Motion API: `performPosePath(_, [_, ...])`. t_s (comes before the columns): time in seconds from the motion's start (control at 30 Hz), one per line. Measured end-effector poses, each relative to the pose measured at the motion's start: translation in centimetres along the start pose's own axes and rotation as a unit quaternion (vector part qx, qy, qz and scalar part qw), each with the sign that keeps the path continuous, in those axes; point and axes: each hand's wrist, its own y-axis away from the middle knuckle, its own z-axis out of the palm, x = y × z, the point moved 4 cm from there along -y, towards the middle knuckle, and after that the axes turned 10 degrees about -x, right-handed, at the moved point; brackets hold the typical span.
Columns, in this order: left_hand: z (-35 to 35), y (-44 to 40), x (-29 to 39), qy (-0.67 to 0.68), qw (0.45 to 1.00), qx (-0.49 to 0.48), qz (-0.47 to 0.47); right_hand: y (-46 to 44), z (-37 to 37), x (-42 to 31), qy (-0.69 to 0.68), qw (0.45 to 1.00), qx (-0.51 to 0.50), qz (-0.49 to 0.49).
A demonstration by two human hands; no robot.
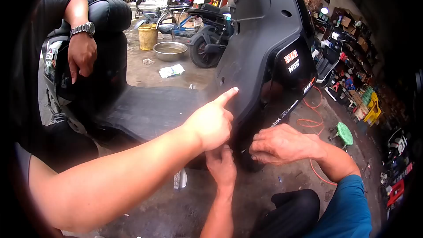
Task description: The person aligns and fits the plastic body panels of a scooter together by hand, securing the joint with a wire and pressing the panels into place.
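Note:
A black scooter (251, 39) stands close in front, its footboard (150, 103) running left. My left hand (221, 165) reaches up from the bottom centre to the lower edge of the front bodywork, fingers bent together; what they grip is hidden. To its right, my right hand (280, 144), below a blue sleeve, is closed at the lower side panel, with its fingertips against the dark underside and what they hold unclear. Between the footboard and the front panel, another person's hand (211, 123) comes from the left, index finger extended onto the panel.
At the left, a person's hand with a watch (83, 55) hangs over the scooter seat (110, 15). Behind are a yellow bucket (148, 36), metal basin (170, 51) and parked scooter (207, 39). An orange hose (310, 121), green stool (344, 134) and cluttered shelves (357, 57) are right.

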Motion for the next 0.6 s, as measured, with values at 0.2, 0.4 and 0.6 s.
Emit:
performPosePath(0.2, [0.8, -0.3, 0.0, 0.021, 0.998, -0.048, -0.039, -3.4, -10.0, -0.2, 0.340, 0.907, 0.245, 0.046])
performPosePath(0.4, [1.0, 0.0, 0.1, 0.000, 0.999, -0.044, -0.032, -5.1, -17.3, 4.1, 0.350, 0.890, 0.236, 0.173])
performPosePath(0.6, [0.1, -0.5, -0.4, -0.006, 0.998, -0.048, -0.049, -4.1, -22.7, 7.3, 0.331, 0.862, 0.106, 0.370])
